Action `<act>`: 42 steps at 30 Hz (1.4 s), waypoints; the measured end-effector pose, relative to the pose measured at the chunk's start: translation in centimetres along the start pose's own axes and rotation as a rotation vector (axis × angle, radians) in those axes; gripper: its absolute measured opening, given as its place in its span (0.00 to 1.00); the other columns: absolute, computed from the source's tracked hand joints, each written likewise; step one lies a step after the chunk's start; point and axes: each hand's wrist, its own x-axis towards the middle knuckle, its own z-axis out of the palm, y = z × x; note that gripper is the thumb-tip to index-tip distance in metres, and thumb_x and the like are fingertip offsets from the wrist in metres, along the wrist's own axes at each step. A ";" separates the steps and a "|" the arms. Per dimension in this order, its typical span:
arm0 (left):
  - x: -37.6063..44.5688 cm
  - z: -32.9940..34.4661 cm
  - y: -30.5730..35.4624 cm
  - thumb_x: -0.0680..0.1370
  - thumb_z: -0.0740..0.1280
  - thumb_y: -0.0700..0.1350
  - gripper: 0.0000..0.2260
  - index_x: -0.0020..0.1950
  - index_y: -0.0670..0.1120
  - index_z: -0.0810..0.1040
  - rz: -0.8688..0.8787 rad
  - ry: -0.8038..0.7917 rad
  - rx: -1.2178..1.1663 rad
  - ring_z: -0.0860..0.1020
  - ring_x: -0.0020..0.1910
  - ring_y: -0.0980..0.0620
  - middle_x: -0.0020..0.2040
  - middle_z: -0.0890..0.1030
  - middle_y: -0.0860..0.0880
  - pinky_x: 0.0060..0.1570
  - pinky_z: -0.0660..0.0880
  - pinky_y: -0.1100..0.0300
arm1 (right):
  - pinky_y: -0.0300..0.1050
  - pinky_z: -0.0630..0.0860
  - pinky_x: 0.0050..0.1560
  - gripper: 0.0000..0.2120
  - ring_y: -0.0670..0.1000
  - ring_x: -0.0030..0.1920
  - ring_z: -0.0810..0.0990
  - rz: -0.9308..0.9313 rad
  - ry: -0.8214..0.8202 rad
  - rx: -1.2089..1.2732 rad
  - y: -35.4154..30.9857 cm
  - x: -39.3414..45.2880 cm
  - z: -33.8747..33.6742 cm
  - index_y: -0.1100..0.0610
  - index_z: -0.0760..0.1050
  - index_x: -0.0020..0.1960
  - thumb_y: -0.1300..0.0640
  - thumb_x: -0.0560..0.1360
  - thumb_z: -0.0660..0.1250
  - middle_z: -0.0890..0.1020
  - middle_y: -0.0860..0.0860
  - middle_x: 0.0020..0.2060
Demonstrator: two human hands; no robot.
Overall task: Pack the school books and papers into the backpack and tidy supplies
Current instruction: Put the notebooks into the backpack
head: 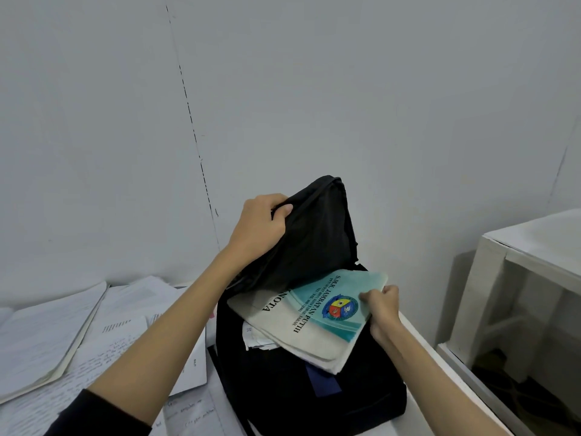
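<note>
- The black backpack (301, 388) stands on the white tabletop (418, 333), close to the grey wall (283, 89).
- The left hand (259, 226) grips the backpack's raised top flap (317, 228), thumb curled over the fabric, holding the opening wide.
- The right hand (382, 309) pinches the edge of a teal-and-white school notebook (309, 316) bearing a round crest; the notebook lies tilted across the backpack's mouth, on top of other white papers (261, 339).
- Loose handwritten papers (103, 341) and an open exercise book (47, 335) lie spread on the tabletop to the left.
- A white side table (534, 247) stands at right.
</note>
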 end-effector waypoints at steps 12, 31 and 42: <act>0.9 -0.3 0.7 0.79 0.61 0.39 0.09 0.46 0.39 0.81 0.001 0.010 -0.034 0.78 0.41 0.47 0.40 0.83 0.44 0.39 0.69 0.67 | 0.42 0.77 0.27 0.08 0.55 0.29 0.82 0.195 -0.390 -0.214 3.5 -2.2 2.6 0.61 0.69 0.56 0.64 0.77 0.59 0.83 0.57 0.36; 1.5 -0.4 -0.9 0.80 0.61 0.40 0.10 0.52 0.43 0.82 -0.007 -0.047 -0.033 0.80 0.44 0.51 0.43 0.84 0.49 0.46 0.72 0.67 | 0.38 0.66 0.38 0.21 0.49 0.44 0.71 -0.672 -0.186 -0.926 3.6 2.8 -1.4 0.53 0.67 0.44 0.50 0.65 0.78 0.71 0.47 0.42; 1.2 0.3 -2.0 0.80 0.61 0.40 0.10 0.53 0.43 0.82 -0.012 -0.070 -0.036 0.78 0.42 0.57 0.43 0.82 0.52 0.41 0.69 0.76 | 0.39 0.70 0.49 0.25 0.49 0.50 0.72 -0.593 -0.295 -1.084 4.4 3.7 -0.3 0.56 0.77 0.59 0.47 0.66 0.76 0.68 0.48 0.50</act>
